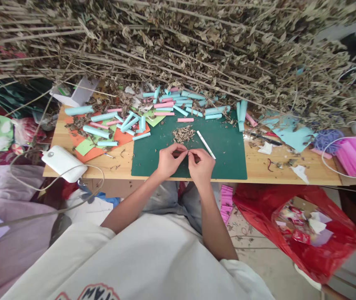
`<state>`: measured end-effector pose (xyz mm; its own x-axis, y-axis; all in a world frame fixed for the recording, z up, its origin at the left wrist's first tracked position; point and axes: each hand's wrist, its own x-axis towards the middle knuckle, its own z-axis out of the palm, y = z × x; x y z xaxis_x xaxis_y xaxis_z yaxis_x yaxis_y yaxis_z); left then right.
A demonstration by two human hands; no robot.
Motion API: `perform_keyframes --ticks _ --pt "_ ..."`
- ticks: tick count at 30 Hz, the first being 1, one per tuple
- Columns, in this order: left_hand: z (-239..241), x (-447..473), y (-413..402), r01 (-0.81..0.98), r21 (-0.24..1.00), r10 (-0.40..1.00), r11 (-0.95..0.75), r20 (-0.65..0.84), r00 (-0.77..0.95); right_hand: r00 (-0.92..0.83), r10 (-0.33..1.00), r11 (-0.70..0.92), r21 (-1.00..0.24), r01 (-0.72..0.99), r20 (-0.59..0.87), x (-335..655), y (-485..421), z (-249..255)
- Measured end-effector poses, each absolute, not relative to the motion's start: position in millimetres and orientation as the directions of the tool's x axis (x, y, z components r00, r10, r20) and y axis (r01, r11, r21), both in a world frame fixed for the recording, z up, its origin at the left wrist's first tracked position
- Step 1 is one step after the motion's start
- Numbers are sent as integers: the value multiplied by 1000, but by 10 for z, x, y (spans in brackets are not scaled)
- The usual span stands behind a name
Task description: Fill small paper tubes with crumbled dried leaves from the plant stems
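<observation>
My left hand [169,160] and my right hand [201,165] meet over the near part of a green cutting mat [227,160]. Both are pinched together on something small between their fingertips that I cannot make out. Just beyond them on the mat lies a small heap of dried crumbled leaves [183,134] and a thin white rolled stick [205,144]. A pink paper roll [185,120] lies at the mat's far edge.
Several light blue and pink paper rolls [178,103] litter the wooden table [290,173] over orange and green paper sheets [85,146]. A big pile of dry stalks [178,46] overhangs the back. A white device with cable [63,163] sits left; a red plastic bag [305,229] lies on the floor.
</observation>
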<state>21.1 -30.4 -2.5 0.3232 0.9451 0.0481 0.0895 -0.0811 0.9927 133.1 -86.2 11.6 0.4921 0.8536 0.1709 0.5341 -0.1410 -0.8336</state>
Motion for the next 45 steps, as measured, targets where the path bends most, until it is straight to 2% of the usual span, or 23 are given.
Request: perform_keyframes --ticks 6,12,18,25,28,33,37,41,45 --pt "-36 216 -301 35 999 967 -27 17 255 541 840 -146 -939 310 48 1442 -801 100" --pt "-97 216 -281 2 999 978 -41 40 205 434 887 -115 -836 537 157 1585 -805 71" --pt "-107 215 -282 19 999 975 -39 34 218 446 886 -94 -894 437 125 1516 -859 39" --pt "-82 217 -281 7 1000 974 -17 15 225 434 893 -81 -906 416 119 1410 -819 97" --pt "-89 227 -285 27 999 974 -26 19 224 477 869 -109 -886 450 135 1377 -810 79" --pt "-86 238 -312 121 981 960 -151 116 256 501 841 -148 -804 576 204 1354 -840 70" --pt "-82 237 -320 131 977 958 -166 128 258 521 822 -134 -812 569 229 1406 -853 57" --pt "-108 238 -308 123 978 952 -170 130 277 418 869 -37 -809 587 264 1468 -847 35" --pt "-129 243 -308 178 962 943 -207 148 298 272 913 4 -675 738 303 1500 -855 59"
